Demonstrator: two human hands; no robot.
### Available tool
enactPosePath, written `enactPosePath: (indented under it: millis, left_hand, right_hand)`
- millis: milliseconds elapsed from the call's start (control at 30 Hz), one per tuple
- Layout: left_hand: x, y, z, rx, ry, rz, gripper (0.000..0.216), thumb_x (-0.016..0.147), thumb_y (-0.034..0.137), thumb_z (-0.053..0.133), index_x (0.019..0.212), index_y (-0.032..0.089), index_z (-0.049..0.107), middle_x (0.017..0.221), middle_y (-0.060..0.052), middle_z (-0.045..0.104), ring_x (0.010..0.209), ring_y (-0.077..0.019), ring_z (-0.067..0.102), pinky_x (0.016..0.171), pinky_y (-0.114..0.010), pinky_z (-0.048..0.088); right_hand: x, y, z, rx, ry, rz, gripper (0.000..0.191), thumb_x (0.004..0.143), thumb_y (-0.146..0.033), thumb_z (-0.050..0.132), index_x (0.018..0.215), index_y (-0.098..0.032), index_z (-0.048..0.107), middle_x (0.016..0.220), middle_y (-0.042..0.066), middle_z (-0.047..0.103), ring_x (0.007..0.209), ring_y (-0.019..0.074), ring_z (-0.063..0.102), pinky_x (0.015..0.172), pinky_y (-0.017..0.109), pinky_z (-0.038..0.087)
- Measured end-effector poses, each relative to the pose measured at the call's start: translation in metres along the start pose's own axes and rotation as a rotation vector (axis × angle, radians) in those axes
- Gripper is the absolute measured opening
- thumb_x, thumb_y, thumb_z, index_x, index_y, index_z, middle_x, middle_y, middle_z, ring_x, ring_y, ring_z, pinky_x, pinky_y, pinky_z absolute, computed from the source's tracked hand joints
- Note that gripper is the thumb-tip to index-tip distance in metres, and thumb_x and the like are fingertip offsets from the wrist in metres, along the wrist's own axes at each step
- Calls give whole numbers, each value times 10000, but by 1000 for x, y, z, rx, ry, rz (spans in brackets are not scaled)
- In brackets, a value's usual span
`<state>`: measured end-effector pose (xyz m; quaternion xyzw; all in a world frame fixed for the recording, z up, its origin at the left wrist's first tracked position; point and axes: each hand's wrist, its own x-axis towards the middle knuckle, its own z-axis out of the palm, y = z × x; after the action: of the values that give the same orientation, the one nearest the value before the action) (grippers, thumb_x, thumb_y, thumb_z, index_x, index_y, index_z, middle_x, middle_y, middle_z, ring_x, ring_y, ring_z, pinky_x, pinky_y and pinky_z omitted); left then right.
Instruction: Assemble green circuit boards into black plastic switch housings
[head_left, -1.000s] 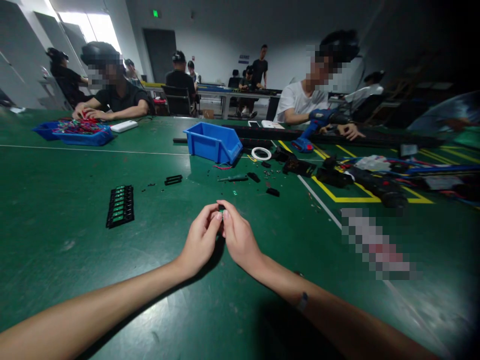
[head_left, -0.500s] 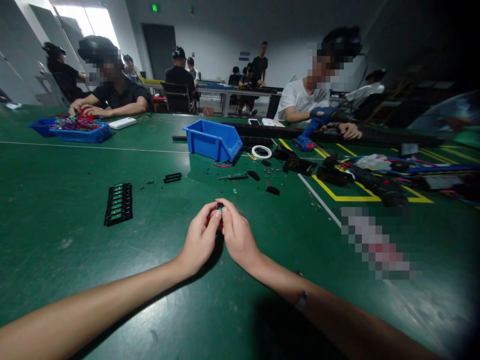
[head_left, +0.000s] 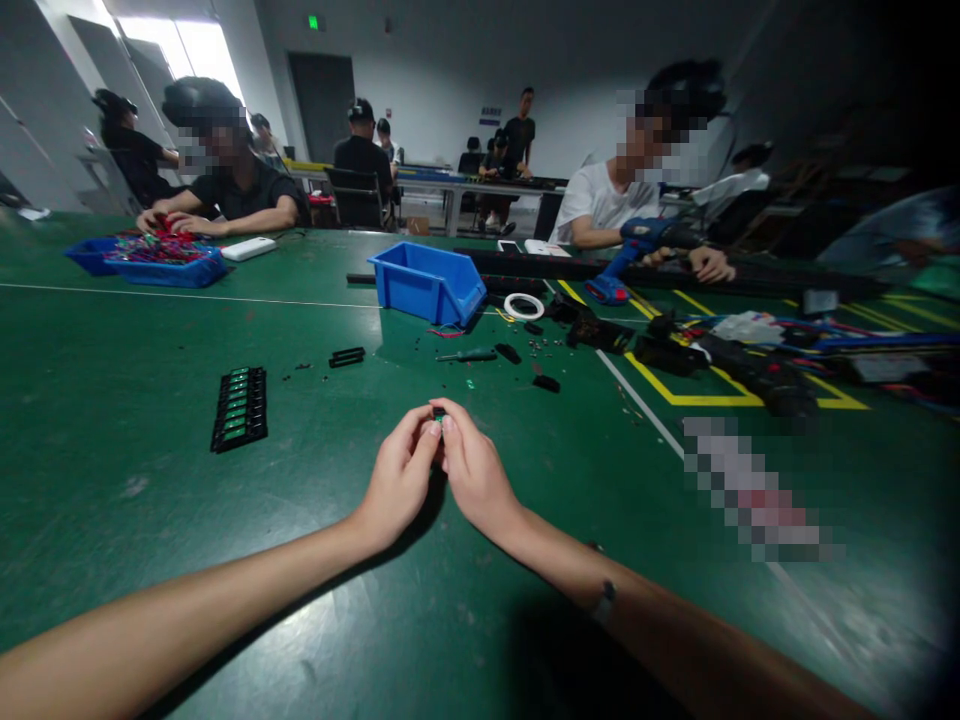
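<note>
My left hand [head_left: 399, 478] and my right hand [head_left: 470, 470] meet fingertip to fingertip over the green table [head_left: 135, 500]. Both pinch one small black part with a green face [head_left: 438, 414], mostly hidden by the fingers. A row of several like black and green parts [head_left: 239, 408] lies on the table to the left. One more black piece [head_left: 347, 357] lies beyond it.
A blue bin [head_left: 427, 282], a screwdriver [head_left: 466, 355], a white tape ring [head_left: 523, 305] and loose black bits lie ahead. Cables and black tools [head_left: 750, 360] crowd the right. A person in white holds a blue power tool [head_left: 626, 255]. Another person works at a blue tray [head_left: 154, 262].
Both hands stay together on the small part; only the fingertips shift slightly. The view has moved a little.
</note>
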<state>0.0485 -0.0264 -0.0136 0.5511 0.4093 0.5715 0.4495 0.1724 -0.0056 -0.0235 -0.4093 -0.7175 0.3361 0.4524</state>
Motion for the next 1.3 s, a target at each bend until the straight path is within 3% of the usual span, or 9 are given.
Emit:
enactPosePath:
  millis: [167,267,500,733,1133,1300]
  left_hand:
    - [1,0,-4,-54,-65,-49,301,1018,358,513,1219,147,590,889,-30,647,723,-123,587,679,-234,492]
    - [3,1,-10,-81,-140,-83,347,1016,377,513,1251,128,571,850,-35,645,679,-125,584,654,-250,500]
    - [8,1,-23,-126,-274,-120,383,1006,396,543,1257,109,582,763,-27,648,665,-129,607,677,-265,511]
    - [9,-3,-22,-166,-294,-149,442,993,436,561,1288,107,581,737,-22,647,653,-134,624,672,-271,522]
    - [9,1,-22,-167,-376,-188,419,990,412,571,1254,88,608,740,-29,653,618,-122,623,636,-258,530]
    - [11,1,-23,-164,-398,-207,430,979,423,584,1245,87,620,754,-39,661,620,-127,629,639,-265,538]
  right_hand:
    - [0,1,-3,39,-47,41,363,1074,-356,351,1364,-225,526,733,2,621,664,159,620,620,280,486]
    - [1,-1,-6,83,-72,56,357,1074,-360,352,1354,-212,518,650,-35,562,599,143,590,598,271,476]
    - [0,-4,-10,182,-115,79,364,1070,-389,367,1335,-185,512,655,-41,592,633,144,642,663,286,529]
    - [0,-4,-10,186,-109,101,400,1078,-423,342,1332,-183,536,609,-49,575,578,141,626,616,274,512]
    - [-1,0,-26,77,-162,56,348,1061,-371,417,1264,-170,616,714,10,681,664,167,695,739,314,551]
    - [-2,-2,-25,105,-190,34,346,1072,-350,374,1280,-175,588,744,5,685,613,150,697,662,292,561]
